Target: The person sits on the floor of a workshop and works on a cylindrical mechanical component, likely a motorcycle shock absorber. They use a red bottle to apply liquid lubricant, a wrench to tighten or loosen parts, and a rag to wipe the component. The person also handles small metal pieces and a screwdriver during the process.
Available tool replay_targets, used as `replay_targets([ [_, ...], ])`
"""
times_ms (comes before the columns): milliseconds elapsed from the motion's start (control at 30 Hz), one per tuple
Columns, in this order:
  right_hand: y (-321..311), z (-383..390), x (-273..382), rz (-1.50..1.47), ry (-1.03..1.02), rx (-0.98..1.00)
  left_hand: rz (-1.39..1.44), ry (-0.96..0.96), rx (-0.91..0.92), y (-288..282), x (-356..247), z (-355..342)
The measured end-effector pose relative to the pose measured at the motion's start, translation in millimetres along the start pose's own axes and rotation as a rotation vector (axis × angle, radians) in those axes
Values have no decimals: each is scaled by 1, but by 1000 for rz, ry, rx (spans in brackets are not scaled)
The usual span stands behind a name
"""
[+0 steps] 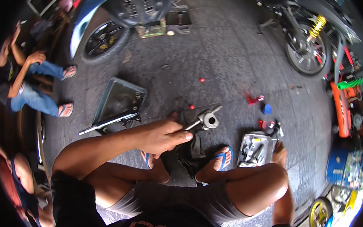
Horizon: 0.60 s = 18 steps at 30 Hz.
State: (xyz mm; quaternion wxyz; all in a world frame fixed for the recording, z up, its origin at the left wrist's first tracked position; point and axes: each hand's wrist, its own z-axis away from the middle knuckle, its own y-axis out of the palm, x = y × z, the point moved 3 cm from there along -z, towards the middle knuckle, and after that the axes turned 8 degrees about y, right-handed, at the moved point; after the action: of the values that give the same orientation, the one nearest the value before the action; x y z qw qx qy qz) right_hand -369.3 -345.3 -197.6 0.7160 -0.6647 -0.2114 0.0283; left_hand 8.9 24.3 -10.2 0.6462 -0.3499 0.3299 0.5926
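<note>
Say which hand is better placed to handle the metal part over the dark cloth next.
Left, probably. The left hand grips the metal part by its shaft, while the right hand rests down by the parts tray, beyond the knee and apart from it.

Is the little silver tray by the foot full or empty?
Full. The silver tray, on the ground beside the person's blue-sandalled foot, is heaped with small metal parts and tools.

Grey paved floor — on it lie a dark tray, a metal parts tray, 2 small red caps, a black rag — and parked motorcycles.
</note>
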Motion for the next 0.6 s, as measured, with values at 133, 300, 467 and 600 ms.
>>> replay_targets([
  [133, 88, 25, 28, -26, 23, 147, -19, 8, -13, 0, 7, 11],
  [300, 138, 14, 31, 133, 144, 278, -102, 66, -20, -1, 4, 6],
  [467, -5, -22, 185, -684, -183, 516, -176, 133, -74, 4, 9, 2],
  [600, -154, 53, 349, -401, -974, 614, -355, 170, -56, 2, 4, -2],
])
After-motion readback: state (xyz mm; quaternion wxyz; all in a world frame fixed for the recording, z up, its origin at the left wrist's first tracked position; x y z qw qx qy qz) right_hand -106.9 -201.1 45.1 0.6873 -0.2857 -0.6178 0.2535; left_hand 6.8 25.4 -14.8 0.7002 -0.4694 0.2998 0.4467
